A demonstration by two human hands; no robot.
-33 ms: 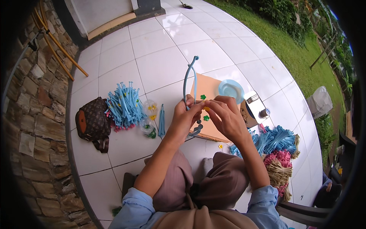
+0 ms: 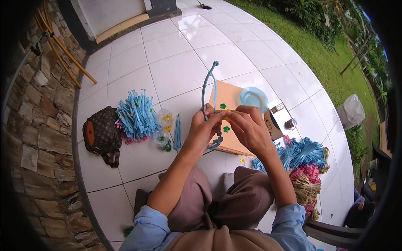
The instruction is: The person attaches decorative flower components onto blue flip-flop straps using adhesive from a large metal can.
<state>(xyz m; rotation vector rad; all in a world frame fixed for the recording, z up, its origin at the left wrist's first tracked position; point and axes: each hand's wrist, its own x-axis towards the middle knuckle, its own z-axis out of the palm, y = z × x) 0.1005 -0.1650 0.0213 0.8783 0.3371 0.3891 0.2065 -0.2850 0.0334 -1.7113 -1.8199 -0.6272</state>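
Observation:
My left hand (image 2: 202, 130) is closed on a light blue cord strap (image 2: 204, 90), which rises from my fingers in a narrow loop with a knotted top. Close beside it, my right hand (image 2: 253, 130) has thumb and fingers pinched around a small yellow flower (image 2: 227, 114), at the left fingertips. My fingers partly hide the flower and where it meets the strap. Beneath my hands lies a brown board (image 2: 229, 93) bearing a green flower (image 2: 223, 106) and a second green flower (image 2: 226, 129). Grey-blue round pieces (image 2: 215, 143) show beside my left wrist.
A light blue plate (image 2: 253, 97) and a thread spool (image 2: 290, 123) lie right of the board. Bundles of blue straps (image 2: 303, 152) and pink straps (image 2: 307, 173) sit at right. On the left are more blue straps (image 2: 137, 115), flower-filled plastic bags (image 2: 166, 121) and a brown bag (image 2: 101, 131).
The yellow flower shows a little more between my fingertips, and my right fingers have shifted very slightly. All else stays where it was.

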